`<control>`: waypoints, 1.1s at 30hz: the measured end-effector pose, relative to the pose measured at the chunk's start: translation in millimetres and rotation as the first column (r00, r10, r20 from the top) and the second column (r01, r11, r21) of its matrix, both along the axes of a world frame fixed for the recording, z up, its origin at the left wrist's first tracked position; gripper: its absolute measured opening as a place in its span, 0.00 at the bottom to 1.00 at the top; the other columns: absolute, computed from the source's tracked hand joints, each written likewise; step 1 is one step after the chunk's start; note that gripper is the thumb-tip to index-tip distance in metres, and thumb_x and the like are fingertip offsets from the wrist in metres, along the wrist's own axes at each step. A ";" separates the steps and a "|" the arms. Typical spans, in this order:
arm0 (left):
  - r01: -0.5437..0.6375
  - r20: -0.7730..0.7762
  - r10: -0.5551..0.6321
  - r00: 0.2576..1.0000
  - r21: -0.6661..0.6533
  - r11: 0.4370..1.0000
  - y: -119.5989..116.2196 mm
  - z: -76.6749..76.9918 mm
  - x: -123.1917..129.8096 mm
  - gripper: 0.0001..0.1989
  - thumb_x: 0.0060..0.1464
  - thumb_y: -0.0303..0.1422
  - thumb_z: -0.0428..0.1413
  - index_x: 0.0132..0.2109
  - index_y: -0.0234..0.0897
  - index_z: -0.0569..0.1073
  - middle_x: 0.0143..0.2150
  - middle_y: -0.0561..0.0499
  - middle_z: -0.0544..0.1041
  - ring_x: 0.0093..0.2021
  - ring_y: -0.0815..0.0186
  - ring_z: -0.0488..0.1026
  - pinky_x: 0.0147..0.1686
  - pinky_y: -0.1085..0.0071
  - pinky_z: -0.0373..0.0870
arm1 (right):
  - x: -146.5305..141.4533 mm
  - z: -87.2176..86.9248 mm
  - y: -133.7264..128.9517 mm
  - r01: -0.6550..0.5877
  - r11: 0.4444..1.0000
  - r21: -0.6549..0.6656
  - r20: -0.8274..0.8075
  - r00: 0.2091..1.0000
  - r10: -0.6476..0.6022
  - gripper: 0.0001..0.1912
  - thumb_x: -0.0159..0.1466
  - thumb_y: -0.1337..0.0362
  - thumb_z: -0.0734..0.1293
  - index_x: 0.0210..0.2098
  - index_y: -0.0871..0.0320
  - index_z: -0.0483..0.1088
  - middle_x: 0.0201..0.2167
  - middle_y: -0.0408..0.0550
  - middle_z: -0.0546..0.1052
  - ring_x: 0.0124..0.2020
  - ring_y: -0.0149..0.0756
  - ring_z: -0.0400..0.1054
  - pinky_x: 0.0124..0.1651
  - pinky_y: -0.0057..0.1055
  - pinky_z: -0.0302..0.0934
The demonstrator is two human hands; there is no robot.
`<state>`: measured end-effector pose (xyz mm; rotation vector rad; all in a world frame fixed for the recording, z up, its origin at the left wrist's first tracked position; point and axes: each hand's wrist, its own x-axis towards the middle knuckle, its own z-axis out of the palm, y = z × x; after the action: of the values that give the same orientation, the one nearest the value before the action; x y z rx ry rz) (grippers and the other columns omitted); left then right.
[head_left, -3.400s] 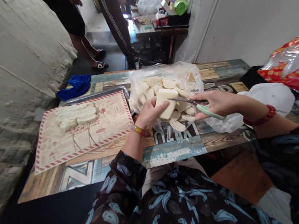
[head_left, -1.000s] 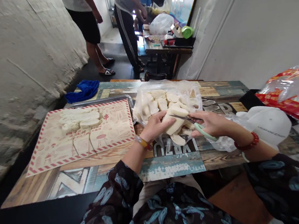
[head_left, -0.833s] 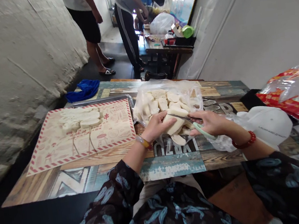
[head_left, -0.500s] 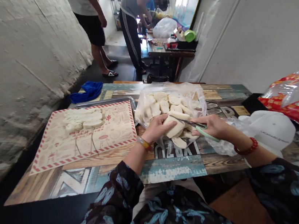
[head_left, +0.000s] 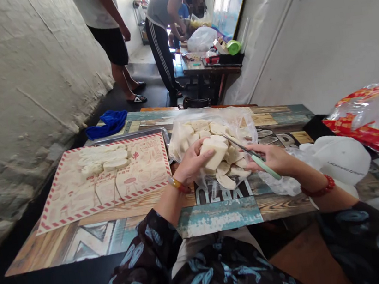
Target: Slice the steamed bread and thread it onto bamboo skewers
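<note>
My left hand (head_left: 192, 161) grips a thick pale piece of food (head_left: 215, 153) over a clear plastic bag (head_left: 248, 122) heaped with pale slices. In my right hand (head_left: 269, 159) are scissors (head_left: 252, 154) with light green handles, their blades pointing toward the piece and apparently closed. Some slices (head_left: 226, 181) lie at the bag's near edge. To the left, a printed paper sheet (head_left: 147, 168) with a red striped border covers most of a metal tray (head_left: 166, 138). Rows of pale slices (head_left: 115, 163) sit on that paper.
A blue cloth (head_left: 108, 123) lies at the wooden table's (head_left: 220, 215) far left. On the right are a white cap (head_left: 345, 161), crumpled plastic (head_left: 282, 183) and red printed packaging (head_left: 359, 131). Two people (head_left: 104, 27) (head_left: 160, 24) stand beyond, near another cluttered table (head_left: 214, 66).
The piece in my left hand has been tilted up and now shows a thick, blocky side. The scissors have drawn slightly away from it. The camera view has shifted a little.
</note>
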<state>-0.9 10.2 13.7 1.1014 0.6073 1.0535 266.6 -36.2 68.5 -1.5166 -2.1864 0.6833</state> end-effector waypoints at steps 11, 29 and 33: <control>-0.008 0.027 0.008 1.000 0.003 1.000 -0.2 -0.6 0.6 0.37 0.40 0.43 0.73 0.56 0.36 0.71 0.55 0.41 0.79 0.51 0.57 0.77 0.46 0.69 0.73 | 13.4 -5.7 -18.9 -0.097 0.984 0.151 0.060 0.994 0.089 0.40 0.54 0.49 0.78 0.62 0.57 0.71 0.54 0.59 0.79 0.54 0.56 0.75 0.58 0.48 0.69; 0.027 -0.043 -0.026 0.999 0.028 0.999 -2.6 0.8 5.6 0.34 0.42 0.45 0.72 0.53 0.33 0.75 0.50 0.41 0.81 0.49 0.55 0.79 0.47 0.66 0.75 | -5.3 12.8 -6.3 -0.108 0.994 -0.020 0.175 0.978 0.110 0.44 0.51 0.44 0.77 0.63 0.58 0.71 0.50 0.58 0.81 0.47 0.53 0.77 0.50 0.43 0.71; 0.037 -0.070 -0.034 0.997 0.036 0.999 -1.2 -1.5 5.2 0.33 0.42 0.44 0.72 0.53 0.32 0.75 0.50 0.40 0.82 0.49 0.54 0.79 0.47 0.65 0.75 | -6.5 15.5 -3.7 -0.118 0.992 -0.043 0.200 0.972 0.124 0.41 0.52 0.42 0.76 0.59 0.56 0.75 0.40 0.52 0.83 0.39 0.49 0.77 0.41 0.38 0.71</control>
<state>4.3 9.0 12.2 1.1812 0.6237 1.0022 260.1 -39.9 84.1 -1.5377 -2.4477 0.6271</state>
